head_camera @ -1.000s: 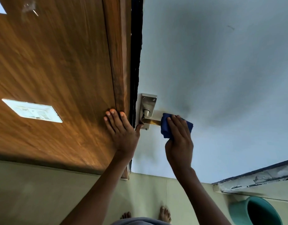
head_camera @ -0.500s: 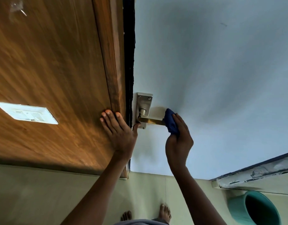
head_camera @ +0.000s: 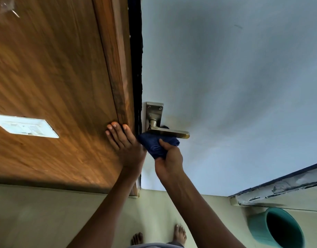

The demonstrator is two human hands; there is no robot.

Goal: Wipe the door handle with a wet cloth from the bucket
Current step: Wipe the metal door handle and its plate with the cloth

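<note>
A metal lever door handle on its back plate is mounted on the pale blue door. My right hand is shut on a dark blue cloth, which is pressed against the underside of the lever near its pivot. The lever's outer end is bare. My left hand lies flat with fingers spread on the brown wooden panel beside the door edge. A teal bucket stands on the floor at the lower right.
A white switch plate sits on the wooden panel at the left. A worn white and blue ledge runs above the bucket. My bare feet stand on the pale tiled floor below the handle.
My right hand has slid the cloth from the lever's outer end left to below its pivot, uncovering the lever. My left hand has stayed on the wooden panel.
</note>
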